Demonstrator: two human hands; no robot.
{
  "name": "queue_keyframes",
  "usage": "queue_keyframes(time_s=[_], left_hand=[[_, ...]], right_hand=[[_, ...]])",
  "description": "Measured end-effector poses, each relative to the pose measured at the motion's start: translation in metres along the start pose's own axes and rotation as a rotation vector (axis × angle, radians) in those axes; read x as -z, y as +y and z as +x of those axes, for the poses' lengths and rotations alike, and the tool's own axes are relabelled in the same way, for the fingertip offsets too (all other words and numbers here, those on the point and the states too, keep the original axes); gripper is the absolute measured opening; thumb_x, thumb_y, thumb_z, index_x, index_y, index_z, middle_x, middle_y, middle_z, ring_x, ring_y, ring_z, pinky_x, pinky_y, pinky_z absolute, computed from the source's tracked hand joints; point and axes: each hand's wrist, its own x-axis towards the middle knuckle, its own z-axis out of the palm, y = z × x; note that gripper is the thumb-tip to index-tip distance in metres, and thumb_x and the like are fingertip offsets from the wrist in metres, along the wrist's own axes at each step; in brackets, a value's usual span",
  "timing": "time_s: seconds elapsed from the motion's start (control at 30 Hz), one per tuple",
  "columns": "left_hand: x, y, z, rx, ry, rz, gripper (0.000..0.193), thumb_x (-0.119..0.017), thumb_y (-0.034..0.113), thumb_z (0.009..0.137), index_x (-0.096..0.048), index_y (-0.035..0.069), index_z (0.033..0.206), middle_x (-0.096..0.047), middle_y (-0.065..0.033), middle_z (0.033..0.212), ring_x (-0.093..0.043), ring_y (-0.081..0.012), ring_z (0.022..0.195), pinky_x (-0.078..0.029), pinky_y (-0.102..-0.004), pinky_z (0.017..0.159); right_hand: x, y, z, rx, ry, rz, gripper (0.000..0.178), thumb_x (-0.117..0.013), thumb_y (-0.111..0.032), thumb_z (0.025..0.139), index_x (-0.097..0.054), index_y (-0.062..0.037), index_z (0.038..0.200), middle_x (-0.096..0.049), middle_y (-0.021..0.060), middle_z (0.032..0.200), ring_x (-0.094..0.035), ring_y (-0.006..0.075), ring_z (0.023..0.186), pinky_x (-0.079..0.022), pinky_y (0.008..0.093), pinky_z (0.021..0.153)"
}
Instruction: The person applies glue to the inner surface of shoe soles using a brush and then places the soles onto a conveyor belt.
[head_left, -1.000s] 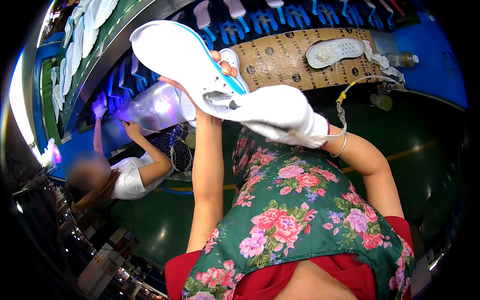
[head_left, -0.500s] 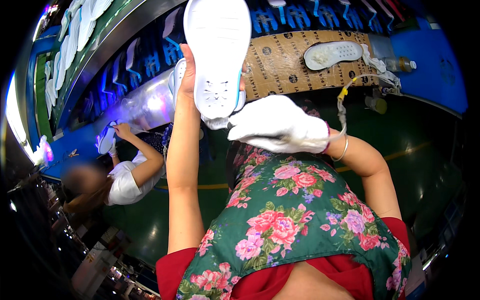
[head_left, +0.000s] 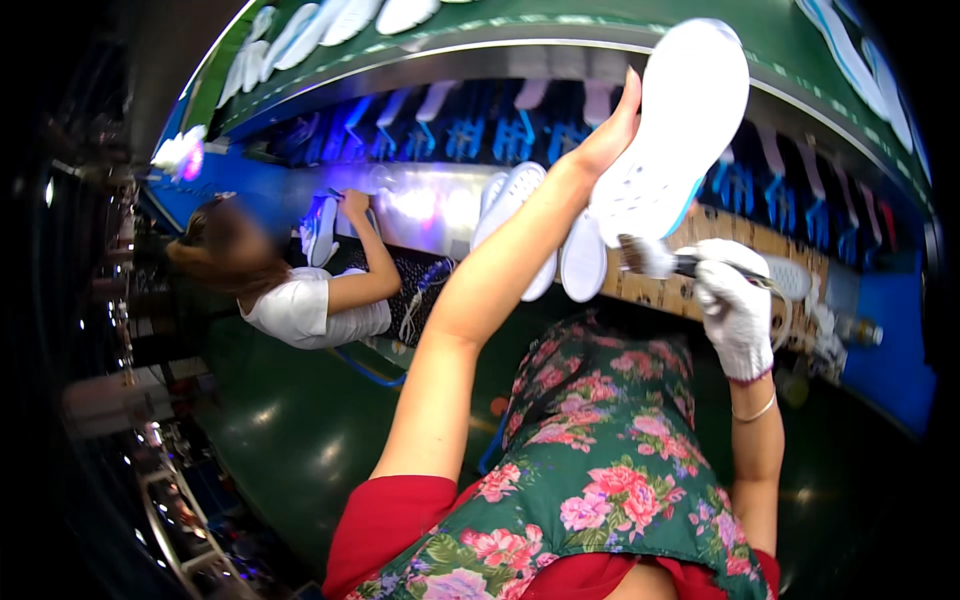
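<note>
My bare left hand (head_left: 612, 130) holds up a white shoe sole (head_left: 690, 120) by its side edge. A thin blue line runs along the sole's lower right side, and small holes show near its lower end. My right hand (head_left: 735, 305), in a white knitted glove, is closed around the dark handle of a brush (head_left: 655, 258). The brush's blurred whitish-brown head is right by the sole's lower end; I cannot tell whether they touch. Pale soles (head_left: 583, 260) lie on the bench beyond my left forearm.
Cardboard (head_left: 640, 290) covers part of the bench, with another sole (head_left: 787, 277) and a clear bottle (head_left: 862, 331) at right. Behind runs a green conveyor (head_left: 560, 22) carrying soles, above a row of blue racks (head_left: 465, 135). On the left, a co-worker (head_left: 330, 300) handles a sole.
The view has swung, so the bench and co-worker sit farther right. My left hand has raised the sole rightward and tilted it. My gloved right hand has turned upright, and the brush now shows.
</note>
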Motion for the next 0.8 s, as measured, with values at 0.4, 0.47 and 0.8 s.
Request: queue_keyframes(time_s=[0.4,0.47,0.8], left_hand=[[0.003,0.030,-0.007,-0.467,-0.067,-0.357,0.086,-0.034,0.072,0.092,-0.033,0.009,0.152,-0.034,-0.0208,0.154,-0.026,-0.0429,0.144,-0.020,-0.0645,0.114],[-0.040,0.021,-0.040,-0.317,0.020,-0.388,0.100,-0.022,0.083,0.089,-0.031,0.006,0.152,-0.039,-0.0235,0.149,-0.039,-0.0471,0.136,-0.037,-0.0722,0.102],[-0.059,-0.103,-0.101,-0.110,0.217,-0.583,0.080,-0.059,0.061,0.083,-0.045,0.014,0.146,-0.057,-0.0173,0.139,-0.055,-0.0436,0.124,-0.034,-0.0756,0.102]], right_hand=[[0.006,-0.024,0.054,0.169,0.093,0.594,0.031,-0.061,-0.003,0.094,-0.060,0.0064,0.124,-0.064,0.0117,0.101,-0.052,0.0077,0.064,-0.042,0.0195,0.053],[0.006,-0.021,0.051,0.217,0.145,0.530,0.031,-0.061,-0.002,0.093,-0.060,0.0069,0.123,-0.064,0.0114,0.100,-0.052,0.0081,0.065,-0.043,0.0200,0.054],[-0.041,-0.033,-0.003,0.456,0.103,-0.308,0.022,-0.066,0.004,0.085,-0.070,0.0063,0.107,-0.070,0.0091,0.100,-0.063,0.0103,0.077,-0.050,0.0211,0.067]])
